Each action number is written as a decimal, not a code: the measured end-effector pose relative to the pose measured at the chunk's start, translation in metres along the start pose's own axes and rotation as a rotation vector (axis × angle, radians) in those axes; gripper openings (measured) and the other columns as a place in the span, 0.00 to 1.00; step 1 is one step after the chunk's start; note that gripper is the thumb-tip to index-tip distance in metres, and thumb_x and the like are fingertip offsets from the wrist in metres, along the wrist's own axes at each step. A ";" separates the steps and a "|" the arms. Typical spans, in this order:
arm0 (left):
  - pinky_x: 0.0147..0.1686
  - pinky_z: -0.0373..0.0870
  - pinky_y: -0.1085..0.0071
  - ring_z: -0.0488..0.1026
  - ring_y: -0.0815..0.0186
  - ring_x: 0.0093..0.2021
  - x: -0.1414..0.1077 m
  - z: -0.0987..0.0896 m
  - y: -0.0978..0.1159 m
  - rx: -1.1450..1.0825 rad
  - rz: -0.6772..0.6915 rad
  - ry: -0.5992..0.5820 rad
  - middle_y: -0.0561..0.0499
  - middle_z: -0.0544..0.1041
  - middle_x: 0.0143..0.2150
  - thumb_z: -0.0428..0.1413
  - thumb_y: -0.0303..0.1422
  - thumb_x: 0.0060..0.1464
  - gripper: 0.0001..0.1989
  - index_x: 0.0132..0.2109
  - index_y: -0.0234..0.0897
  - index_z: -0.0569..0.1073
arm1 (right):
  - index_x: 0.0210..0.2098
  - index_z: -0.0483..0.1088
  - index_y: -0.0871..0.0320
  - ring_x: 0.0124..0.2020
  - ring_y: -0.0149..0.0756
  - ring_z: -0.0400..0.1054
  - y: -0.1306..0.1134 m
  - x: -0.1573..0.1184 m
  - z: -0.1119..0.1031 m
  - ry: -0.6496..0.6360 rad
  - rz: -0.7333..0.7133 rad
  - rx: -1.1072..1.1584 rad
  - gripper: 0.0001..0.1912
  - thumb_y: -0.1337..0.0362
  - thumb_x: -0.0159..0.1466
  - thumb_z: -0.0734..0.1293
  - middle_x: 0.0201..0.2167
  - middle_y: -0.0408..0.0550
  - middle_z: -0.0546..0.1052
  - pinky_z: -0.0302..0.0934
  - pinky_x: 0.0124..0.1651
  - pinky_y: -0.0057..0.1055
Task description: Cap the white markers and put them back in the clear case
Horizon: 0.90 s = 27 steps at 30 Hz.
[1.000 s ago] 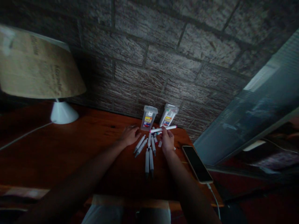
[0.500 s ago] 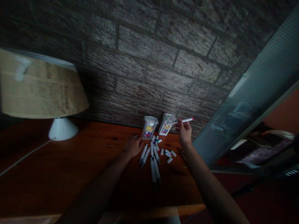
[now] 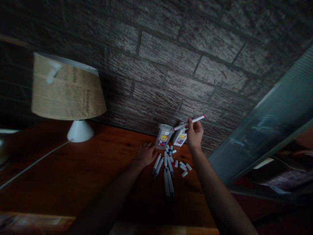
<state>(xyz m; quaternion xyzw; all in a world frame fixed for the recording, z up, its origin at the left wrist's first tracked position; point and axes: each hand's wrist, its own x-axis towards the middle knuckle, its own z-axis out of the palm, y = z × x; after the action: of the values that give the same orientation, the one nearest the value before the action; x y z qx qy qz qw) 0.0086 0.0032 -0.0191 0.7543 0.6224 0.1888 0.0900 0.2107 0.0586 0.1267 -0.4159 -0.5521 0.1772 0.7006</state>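
Pinched in my right hand point(image 3: 195, 134) is a white marker point(image 3: 197, 118) with pink ends, held slanting in front of the right-hand plastic container point(image 3: 180, 138). My left hand point(image 3: 146, 154) lies on the tabletop with its fingers apart and holds nothing. Just beyond its fingers stands a second, clear plastic container point(image 3: 163, 137) with a yellow, red and blue label. Several grey-white markers point(image 3: 167, 182) are spread on the wood in front of the containers. Loose white caps point(image 3: 183, 165), some with coloured ends, lie to the right of them.
A lamp with a paper-print shade point(image 3: 68, 88) and white cone base point(image 3: 80, 132) stands at the left, its cord point(image 3: 36, 164) trailing across the wooden table point(image 3: 97, 169). Behind rises a stone brick wall point(image 3: 168, 45). A grey-green post point(image 3: 264, 104) borders the right side.
The view has shifted left, so everything sits further right. My right hand still grips the marker, now more tilted. My left hand stays resting on the table.
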 end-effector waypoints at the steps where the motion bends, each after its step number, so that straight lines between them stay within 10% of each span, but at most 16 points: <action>1: 0.76 0.63 0.46 0.67 0.44 0.77 0.000 0.000 0.000 0.001 0.004 0.011 0.35 0.72 0.76 0.52 0.41 0.76 0.24 0.67 0.33 0.79 | 0.35 0.69 0.54 0.24 0.29 0.62 0.000 0.006 0.003 -0.020 -0.029 -0.021 0.31 0.31 0.60 0.72 0.24 0.38 0.71 0.58 0.27 0.29; 8: 0.75 0.63 0.46 0.66 0.44 0.77 -0.001 -0.005 0.004 -0.013 -0.012 -0.005 0.36 0.73 0.76 0.52 0.40 0.75 0.23 0.66 0.34 0.79 | 0.47 0.73 0.56 0.33 0.38 0.76 0.014 0.015 0.033 -0.318 -0.009 -0.416 0.17 0.51 0.67 0.72 0.34 0.48 0.83 0.66 0.38 0.31; 12: 0.76 0.60 0.48 0.65 0.44 0.78 -0.001 -0.004 0.005 0.006 -0.009 -0.009 0.36 0.71 0.77 0.51 0.41 0.76 0.25 0.69 0.33 0.77 | 0.31 0.72 0.54 0.32 0.39 0.77 0.017 0.007 0.040 -0.474 -0.057 -0.630 0.16 0.52 0.71 0.70 0.29 0.50 0.82 0.63 0.39 0.33; 20: 0.72 0.65 0.46 0.70 0.43 0.73 0.001 0.003 0.001 -0.064 0.029 0.068 0.34 0.76 0.71 0.54 0.41 0.72 0.22 0.64 0.37 0.81 | 0.43 0.82 0.52 0.39 0.44 0.83 0.012 -0.006 0.046 -0.576 -0.164 -0.707 0.07 0.58 0.71 0.72 0.36 0.51 0.87 0.69 0.47 0.34; 27: 0.73 0.64 0.44 0.69 0.42 0.72 0.003 0.006 0.000 -0.109 0.031 0.082 0.35 0.77 0.70 0.53 0.40 0.71 0.22 0.63 0.37 0.82 | 0.33 0.82 0.51 0.42 0.48 0.84 0.020 -0.016 0.049 -0.656 -0.196 -0.730 0.13 0.58 0.73 0.70 0.35 0.52 0.88 0.72 0.54 0.38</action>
<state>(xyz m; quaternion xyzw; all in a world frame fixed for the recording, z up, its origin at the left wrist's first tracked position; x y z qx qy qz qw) 0.0111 0.0064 -0.0244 0.7493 0.6027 0.2544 0.1026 0.1649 0.0778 0.1031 -0.5023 -0.8060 0.0272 0.3120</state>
